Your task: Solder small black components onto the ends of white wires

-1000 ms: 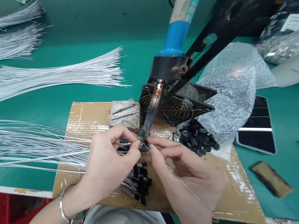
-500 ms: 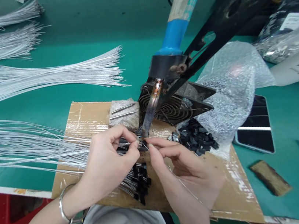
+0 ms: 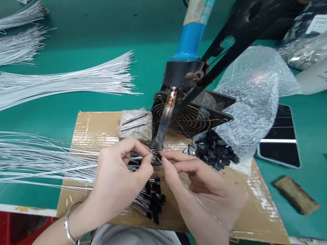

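Thumb and forefinger of my left hand point(image 3: 123, 181) are closed in a pinch on a thin white wire, just left of the soldering iron's tip. My right hand point(image 3: 205, 189) pinches a strand of solder wire point(image 3: 204, 205), which trails back across the palm. Both sets of fingertips nearly meet beneath the soldering iron point(image 3: 164, 125), mounted pointing down. A small black piece point(image 3: 156, 159) lies between them; its joint with the wire is too small to make out. Below my left hand are several black connectors point(image 3: 155, 198) with wires attached.
Loose black connector housings point(image 3: 216, 149) are heaped at right on the cardboard point(image 3: 248, 208). A fan point(image 3: 193, 114) stands behind the iron. White wire bundles point(image 3: 55, 87) lie at left. Bubble wrap point(image 3: 250, 90), a phone point(image 3: 278, 139) and a brown block point(image 3: 295, 194) are at right.
Almost nothing differs. Both hands stay at the iron's tip with the same pinches, and the view has shifted only very slightly.
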Available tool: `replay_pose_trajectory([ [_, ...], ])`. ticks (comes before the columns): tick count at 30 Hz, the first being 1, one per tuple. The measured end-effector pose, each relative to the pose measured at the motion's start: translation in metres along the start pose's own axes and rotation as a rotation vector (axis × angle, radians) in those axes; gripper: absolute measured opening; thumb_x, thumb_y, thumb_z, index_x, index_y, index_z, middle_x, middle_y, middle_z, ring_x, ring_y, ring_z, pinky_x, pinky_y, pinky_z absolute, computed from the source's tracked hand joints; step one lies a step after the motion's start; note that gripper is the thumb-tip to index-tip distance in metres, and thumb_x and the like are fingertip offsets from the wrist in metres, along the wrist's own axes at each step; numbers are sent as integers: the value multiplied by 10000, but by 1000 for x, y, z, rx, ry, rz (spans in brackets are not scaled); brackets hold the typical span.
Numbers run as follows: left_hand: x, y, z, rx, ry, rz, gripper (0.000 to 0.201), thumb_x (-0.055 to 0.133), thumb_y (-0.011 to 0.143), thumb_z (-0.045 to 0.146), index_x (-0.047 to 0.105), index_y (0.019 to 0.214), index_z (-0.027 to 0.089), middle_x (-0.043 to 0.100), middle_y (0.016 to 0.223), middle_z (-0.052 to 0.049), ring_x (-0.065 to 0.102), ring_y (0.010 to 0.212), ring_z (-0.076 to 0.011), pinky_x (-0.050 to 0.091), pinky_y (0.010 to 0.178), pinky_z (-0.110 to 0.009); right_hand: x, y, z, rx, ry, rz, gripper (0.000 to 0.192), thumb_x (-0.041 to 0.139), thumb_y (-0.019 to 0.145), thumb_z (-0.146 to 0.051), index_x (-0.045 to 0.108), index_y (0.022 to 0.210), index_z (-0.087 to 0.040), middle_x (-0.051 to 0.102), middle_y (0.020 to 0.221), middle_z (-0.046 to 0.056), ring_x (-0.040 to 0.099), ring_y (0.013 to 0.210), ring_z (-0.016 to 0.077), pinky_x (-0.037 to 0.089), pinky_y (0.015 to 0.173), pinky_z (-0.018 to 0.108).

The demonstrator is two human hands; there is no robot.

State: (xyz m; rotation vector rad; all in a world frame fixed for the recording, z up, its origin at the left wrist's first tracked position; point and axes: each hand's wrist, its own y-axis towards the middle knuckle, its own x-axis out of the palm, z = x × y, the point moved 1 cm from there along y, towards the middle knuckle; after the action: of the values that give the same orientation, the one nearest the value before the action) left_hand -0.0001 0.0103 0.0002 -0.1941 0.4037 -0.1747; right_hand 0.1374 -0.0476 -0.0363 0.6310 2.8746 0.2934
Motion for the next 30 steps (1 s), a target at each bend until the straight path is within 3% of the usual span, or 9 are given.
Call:
replay_pose_trajectory([
  [20, 2, 2, -3, -9, -14, -4, 81, 640, 770, 241, 681, 712, 203, 766, 809, -36, 731, 827, -242, 535, 708, -358, 1, -1, 1, 3, -55, 25, 181, 748, 915, -159, 706, 753, -228, 824, 955, 19, 777, 878, 175, 600, 831, 308],
  [25, 3, 2, -5, 8, -14, 3, 86, 641, 776, 240, 683, 712, 201, 763, 802, -36, 725, 808, -232, 531, 694, -349, -1, -1, 5, -45, -59, -20, 165, 754, 897, -120, 707, 782, -227, 826, 981, 21, 781, 896, 181, 600, 817, 295],
  [30, 0, -2, -12, 31, 20, -22, 104, 652, 820, 240, 686, 733, 196, 761, 798, -50, 709, 758, -211, 508, 631, -316, -3, -4, 6, 35, -19, -31, 189, 729, 919, -130, 689, 762, -227, 821, 993, 8, 774, 896, 160, 592, 811, 273],
])
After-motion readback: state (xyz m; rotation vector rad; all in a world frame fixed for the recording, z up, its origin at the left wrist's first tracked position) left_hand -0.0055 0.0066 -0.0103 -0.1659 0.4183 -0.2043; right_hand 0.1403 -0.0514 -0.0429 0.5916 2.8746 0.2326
